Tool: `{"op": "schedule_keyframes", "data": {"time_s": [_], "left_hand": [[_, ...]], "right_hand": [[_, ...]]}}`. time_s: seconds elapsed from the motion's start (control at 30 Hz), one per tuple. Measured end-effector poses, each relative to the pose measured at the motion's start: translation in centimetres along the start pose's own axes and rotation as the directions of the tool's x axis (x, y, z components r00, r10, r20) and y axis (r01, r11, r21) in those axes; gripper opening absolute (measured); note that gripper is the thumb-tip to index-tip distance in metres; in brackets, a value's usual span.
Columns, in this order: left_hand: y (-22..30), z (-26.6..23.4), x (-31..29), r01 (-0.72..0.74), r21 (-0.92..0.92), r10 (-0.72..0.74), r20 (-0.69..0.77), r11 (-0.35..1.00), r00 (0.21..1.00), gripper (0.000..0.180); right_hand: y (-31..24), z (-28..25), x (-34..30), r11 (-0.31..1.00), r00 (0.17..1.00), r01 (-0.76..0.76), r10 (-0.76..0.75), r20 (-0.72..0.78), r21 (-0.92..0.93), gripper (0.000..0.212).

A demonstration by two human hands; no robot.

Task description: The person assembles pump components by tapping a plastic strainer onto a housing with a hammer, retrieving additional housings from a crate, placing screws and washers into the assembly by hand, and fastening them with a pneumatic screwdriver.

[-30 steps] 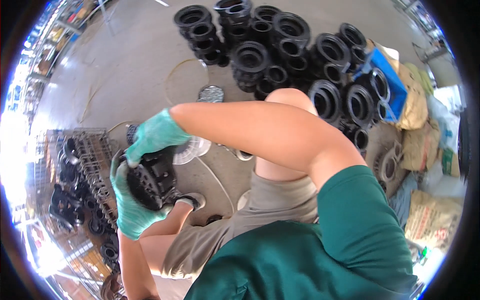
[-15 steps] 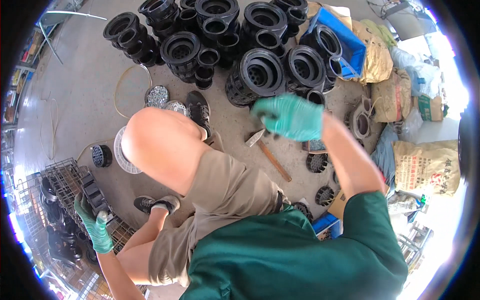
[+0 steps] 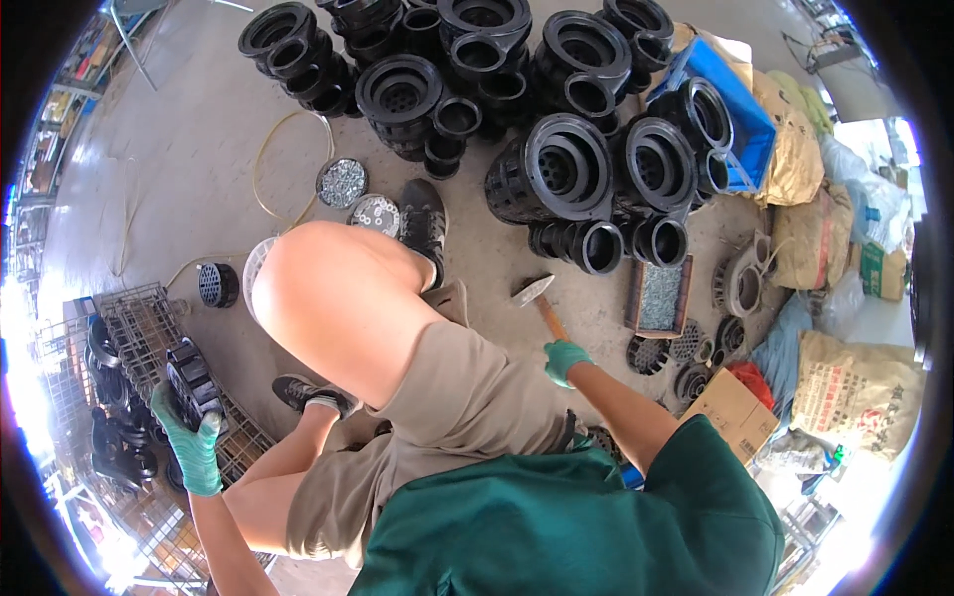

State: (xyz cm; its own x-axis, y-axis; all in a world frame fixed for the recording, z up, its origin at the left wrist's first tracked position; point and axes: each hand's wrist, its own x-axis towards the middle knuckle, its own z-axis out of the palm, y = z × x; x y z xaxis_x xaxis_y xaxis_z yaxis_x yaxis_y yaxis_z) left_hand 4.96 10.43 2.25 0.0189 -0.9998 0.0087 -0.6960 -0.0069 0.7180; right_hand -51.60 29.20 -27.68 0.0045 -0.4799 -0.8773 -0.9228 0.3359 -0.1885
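My right hand [image 3: 564, 363], in a green glove, is closed round the end of a hammer's wooden handle. The hammer [image 3: 551, 318] points away from me over the concrete floor, its metal head at the far end. Off to the left, my left hand [image 3: 189, 437], also gloved in green, grips a black slotted plastic part [image 3: 195, 378] at the edge of a wire basket [image 3: 134, 308]. Its thumb lies on the near side of the part, and its fingers are partly hidden. More black plastic pieces [image 3: 117, 442] lie in the basket.
Many black ribbed plastic housings [image 3: 561, 169] stand ahead. A tray of small metal pieces [image 3: 659, 298] and black round grates [image 3: 648, 354] lie to the right, near a cardboard box [image 3: 730, 412]. Round dishes of hardware [image 3: 342, 183] sit by my foot. Sacks [image 3: 855, 382] line the right.
My right hand has come down and back from near the black housings and taken hold of the hammer handle. My left hand now holds the black part, which shows higher against its fingers.
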Motion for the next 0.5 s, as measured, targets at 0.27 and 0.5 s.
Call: {"op": "schedule_keyframes", "data": {"time_s": [0.27, 0.5], "left_hand": [[0.1, 1.7, 0.2, 0.141, -0.138, -0.136, 0.043, 0.98, 0.99, 0.116], [2.2, 1.7, 0.0, 0.148, -0.17, -0.143, 0.038, 0.974, 0.989, 0.115]], "right_hand": [[3.5, -2.9, -1.7, 0.986, 0.958, -0.055, 0.008, 0.286, 0.159, 0.057], [5.3, -2.7, -0.6, 0.948, 0.915, -0.182, 0.067, 0.397, 0.261, 0.056]]}}
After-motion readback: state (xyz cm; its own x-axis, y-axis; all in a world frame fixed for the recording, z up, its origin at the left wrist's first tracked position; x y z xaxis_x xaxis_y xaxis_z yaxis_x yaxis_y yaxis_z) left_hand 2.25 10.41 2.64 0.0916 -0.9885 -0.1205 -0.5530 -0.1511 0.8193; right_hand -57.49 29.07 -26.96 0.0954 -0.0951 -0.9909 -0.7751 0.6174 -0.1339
